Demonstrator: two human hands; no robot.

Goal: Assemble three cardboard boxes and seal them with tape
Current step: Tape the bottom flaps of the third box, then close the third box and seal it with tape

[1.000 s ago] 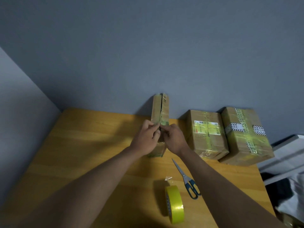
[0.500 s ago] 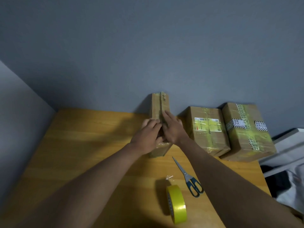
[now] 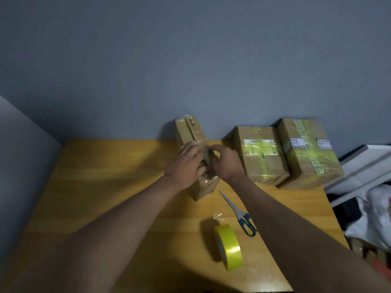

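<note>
Box (image 3: 191,134) stands between both hands (image 3: 208,163), which grip its near end.

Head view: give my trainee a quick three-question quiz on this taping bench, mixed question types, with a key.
1. True or false: the yellow tape roll stands on edge on the wooden table.
2. How many sealed boxes sit right of the narrow box?
3. The scissors lie: A) left of the left hand, B) between roll and right forearm, C) on a box.

Key: 1 true; 2 two; 3 B.
</note>
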